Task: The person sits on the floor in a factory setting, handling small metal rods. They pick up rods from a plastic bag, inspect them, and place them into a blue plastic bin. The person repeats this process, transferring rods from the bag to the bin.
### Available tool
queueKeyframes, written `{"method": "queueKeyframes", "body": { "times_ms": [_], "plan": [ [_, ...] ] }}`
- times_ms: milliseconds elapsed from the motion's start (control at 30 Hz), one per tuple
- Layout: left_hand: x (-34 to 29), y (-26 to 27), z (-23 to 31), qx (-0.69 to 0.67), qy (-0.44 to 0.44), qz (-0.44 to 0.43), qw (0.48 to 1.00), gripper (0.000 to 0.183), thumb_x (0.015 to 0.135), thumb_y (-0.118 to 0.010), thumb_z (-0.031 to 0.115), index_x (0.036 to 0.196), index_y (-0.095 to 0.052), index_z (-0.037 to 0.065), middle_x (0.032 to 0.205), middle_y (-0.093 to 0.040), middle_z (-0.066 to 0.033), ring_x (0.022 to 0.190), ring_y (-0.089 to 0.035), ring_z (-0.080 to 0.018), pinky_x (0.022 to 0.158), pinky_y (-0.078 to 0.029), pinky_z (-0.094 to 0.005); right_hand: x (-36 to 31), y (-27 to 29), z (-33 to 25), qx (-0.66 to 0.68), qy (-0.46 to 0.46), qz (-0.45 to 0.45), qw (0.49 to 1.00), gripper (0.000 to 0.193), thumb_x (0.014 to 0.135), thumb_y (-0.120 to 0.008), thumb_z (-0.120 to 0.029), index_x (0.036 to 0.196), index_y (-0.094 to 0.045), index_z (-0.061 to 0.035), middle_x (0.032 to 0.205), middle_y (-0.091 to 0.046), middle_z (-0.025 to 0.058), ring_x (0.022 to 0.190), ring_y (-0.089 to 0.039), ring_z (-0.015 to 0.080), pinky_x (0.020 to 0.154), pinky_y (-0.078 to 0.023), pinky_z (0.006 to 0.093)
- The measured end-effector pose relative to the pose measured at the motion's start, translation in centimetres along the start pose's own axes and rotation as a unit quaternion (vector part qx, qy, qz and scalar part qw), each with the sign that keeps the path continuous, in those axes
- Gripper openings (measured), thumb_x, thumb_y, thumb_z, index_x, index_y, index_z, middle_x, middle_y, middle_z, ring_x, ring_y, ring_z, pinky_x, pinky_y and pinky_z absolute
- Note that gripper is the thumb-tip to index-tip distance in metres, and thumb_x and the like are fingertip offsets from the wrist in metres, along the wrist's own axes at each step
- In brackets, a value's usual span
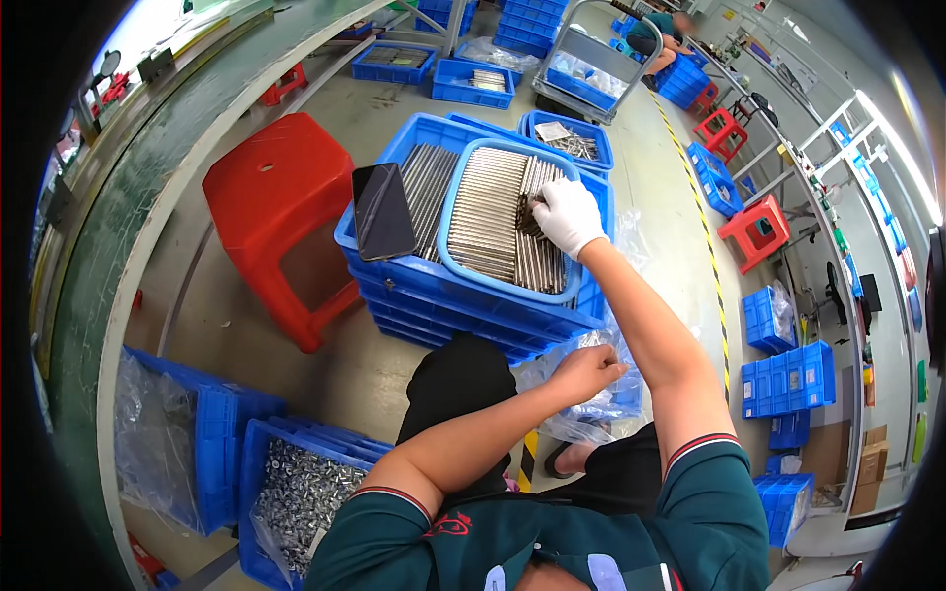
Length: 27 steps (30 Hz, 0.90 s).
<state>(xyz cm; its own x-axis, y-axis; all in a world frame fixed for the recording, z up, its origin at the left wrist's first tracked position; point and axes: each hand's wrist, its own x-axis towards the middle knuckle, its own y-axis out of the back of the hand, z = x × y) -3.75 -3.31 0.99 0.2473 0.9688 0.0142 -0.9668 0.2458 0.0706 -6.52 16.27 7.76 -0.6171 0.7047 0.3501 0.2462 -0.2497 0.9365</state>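
Note:
My right hand (572, 219), in a white glove, reaches into a light blue tray (455, 212) of slim metal rods (485, 217). Its fingers are closed on rods at the right part of the tray, beside a dark patch among them. My left hand (589, 374) is bare and hovers over my lap, just in front of the crates. Its fingers are curled together, and whatever they may hold is hidden. The tray rests on a stack of blue crates (443, 295). More rods (428, 192) lie to its left, with a black phone (382, 212) at the crate's left edge.
A red stool (281, 177) stands left of the stack. At lower left a blue crate (254, 492) holds small metal parts (305, 492). Behind are a crate of metal parts (572, 138) and a trolley (591, 74). A person (662, 44) sits far back.

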Motion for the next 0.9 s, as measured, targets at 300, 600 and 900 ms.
{"method": "queueKeyframes", "body": {
  "times_ms": [300, 600, 900],
  "plan": [
    [0.6, -1.0, -0.8, 0.034, -0.006, -0.042, 0.999, 0.029, 0.086, -0.062, 0.027, 0.095, -0.062, -0.001, 0.067, -0.058, -0.0106, 0.060, -0.054, -0.0184, 0.058, -0.042, -0.0353, 2.0, -1.1, 0.0, 0.210, -0.089, 0.059, 0.972, 0.023, 0.080, -0.057, -0.028, 0.080, -0.065, -0.0071, 0.083, -0.065, 0.0160, 0.083, -0.061, 0.0334, 0.076, -0.047, 0.0413],
    [0.4, -0.6, -0.3, 0.020, -0.002, -0.027, 0.999, 0.032, 0.086, -0.061, 0.029, 0.099, -0.063, -0.001, 0.070, -0.060, -0.0140, 0.062, -0.056, -0.0226, 0.059, -0.042, -0.0369, 3.0, -2.4, -0.1, 0.296, -0.175, 0.085, 0.935, 0.030, 0.086, -0.055, -0.035, 0.083, -0.063, -0.0056, 0.087, -0.065, 0.0173, 0.085, -0.061, 0.0331, 0.077, -0.045, 0.0389],
    [0.8, -2.0, -2.1, 0.044, -0.056, 0.006, 0.997, 0.032, 0.085, -0.062, 0.027, 0.095, -0.062, -0.003, 0.071, -0.061, -0.0169, 0.062, -0.056, -0.0245, 0.061, -0.043, -0.0368, 4.5, -5.0, 0.3, 0.450, -0.200, 0.146, 0.858, 0.033, 0.089, -0.054, -0.036, 0.087, -0.064, -0.0046, 0.084, -0.065, 0.0143, 0.083, -0.060, 0.0283, 0.078, -0.044, 0.0362]
  ]
}}
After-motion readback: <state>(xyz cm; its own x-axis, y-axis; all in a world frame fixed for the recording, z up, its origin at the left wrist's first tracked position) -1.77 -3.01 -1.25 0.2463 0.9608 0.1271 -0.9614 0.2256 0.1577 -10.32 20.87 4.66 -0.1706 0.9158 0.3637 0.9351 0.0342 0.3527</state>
